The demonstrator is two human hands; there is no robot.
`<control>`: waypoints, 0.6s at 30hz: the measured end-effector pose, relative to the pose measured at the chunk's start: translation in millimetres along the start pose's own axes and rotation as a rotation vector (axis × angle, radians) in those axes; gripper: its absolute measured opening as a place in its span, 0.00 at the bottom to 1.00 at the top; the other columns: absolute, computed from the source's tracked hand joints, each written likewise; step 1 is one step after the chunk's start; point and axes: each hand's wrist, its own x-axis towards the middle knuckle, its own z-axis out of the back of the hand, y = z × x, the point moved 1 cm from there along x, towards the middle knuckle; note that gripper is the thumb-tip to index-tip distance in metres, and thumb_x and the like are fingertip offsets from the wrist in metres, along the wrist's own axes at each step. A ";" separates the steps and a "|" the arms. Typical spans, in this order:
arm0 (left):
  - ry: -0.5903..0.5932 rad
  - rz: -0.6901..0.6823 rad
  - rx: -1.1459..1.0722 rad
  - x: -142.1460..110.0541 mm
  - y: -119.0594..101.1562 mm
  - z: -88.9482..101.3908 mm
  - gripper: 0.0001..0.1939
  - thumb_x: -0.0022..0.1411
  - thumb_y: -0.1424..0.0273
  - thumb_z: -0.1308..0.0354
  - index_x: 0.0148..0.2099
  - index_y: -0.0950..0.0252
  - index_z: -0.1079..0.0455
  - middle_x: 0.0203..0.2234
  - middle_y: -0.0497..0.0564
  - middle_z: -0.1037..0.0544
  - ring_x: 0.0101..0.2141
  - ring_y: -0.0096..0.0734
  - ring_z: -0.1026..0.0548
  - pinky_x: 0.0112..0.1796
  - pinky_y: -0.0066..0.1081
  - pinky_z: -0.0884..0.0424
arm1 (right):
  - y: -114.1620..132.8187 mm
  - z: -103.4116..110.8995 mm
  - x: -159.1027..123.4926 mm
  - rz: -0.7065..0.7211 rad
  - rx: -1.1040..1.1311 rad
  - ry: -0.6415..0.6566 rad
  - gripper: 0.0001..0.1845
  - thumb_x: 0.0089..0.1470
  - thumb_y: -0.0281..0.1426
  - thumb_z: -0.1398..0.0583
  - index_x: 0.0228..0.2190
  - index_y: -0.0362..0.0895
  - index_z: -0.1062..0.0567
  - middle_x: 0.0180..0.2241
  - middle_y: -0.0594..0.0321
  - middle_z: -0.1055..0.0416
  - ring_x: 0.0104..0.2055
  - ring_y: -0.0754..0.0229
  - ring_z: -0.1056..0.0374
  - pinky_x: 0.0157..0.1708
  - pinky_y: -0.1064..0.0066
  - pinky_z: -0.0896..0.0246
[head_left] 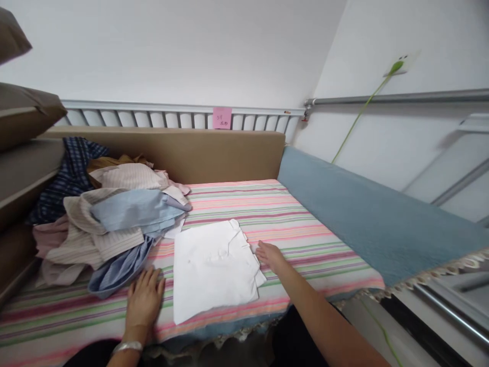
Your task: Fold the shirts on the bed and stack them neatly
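A folded white garment (214,272) lies flat on the striped bed cover (244,204), its right side layered and uneven. To its left, my left hand (145,298) rests palm down on the cover, fingers spread and holding nothing. My right hand (270,256) is just beyond the garment's right edge, fingers stretched out; no cloth shows in it. Whether its fingertips touch the garment I cannot tell. A loose heap of clothes lies beyond my left hand, with a light blue shirt (132,210), a cream striped shirt (91,237) and a blue striped piece (122,267).
Stacked brown cushions (26,112) stand at the far left. A tan padded board (198,153) closes the back, before a white radiator (145,118) with a pink note (222,118). On the right are a blue covered ledge (367,209) and a green cord (355,120).
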 end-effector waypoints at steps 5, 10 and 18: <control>-0.057 -0.023 0.015 -1.6 -5.0 -0.8 0.21 0.62 0.64 0.58 0.52 0.66 0.34 0.53 0.57 0.30 0.55 0.44 0.37 0.53 0.48 0.44 | 7.5 -11.9 7.6 -0.176 0.034 0.074 0.22 0.58 0.45 0.50 0.33 0.37 0.29 0.35 0.47 0.27 0.36 0.56 0.28 0.42 0.63 0.34; -0.086 -0.029 0.013 -2.3 -3.8 -0.4 0.20 0.62 0.65 0.58 0.51 0.66 0.34 0.53 0.56 0.30 0.54 0.44 0.36 0.53 0.47 0.44 | 8.9 -26.5 7.8 -0.248 0.085 0.214 0.26 0.60 0.47 0.56 0.36 0.39 0.30 0.32 0.54 0.26 0.34 0.56 0.27 0.40 0.61 0.34; -0.098 -0.035 0.015 -1.4 -4.4 0.4 0.21 0.62 0.64 0.58 0.51 0.67 0.33 0.52 0.57 0.29 0.54 0.44 0.36 0.52 0.46 0.43 | 8.4 -32.6 2.2 -0.249 0.110 0.300 0.17 0.57 0.41 0.47 0.35 0.40 0.28 0.29 0.58 0.24 0.34 0.55 0.27 0.42 0.62 0.34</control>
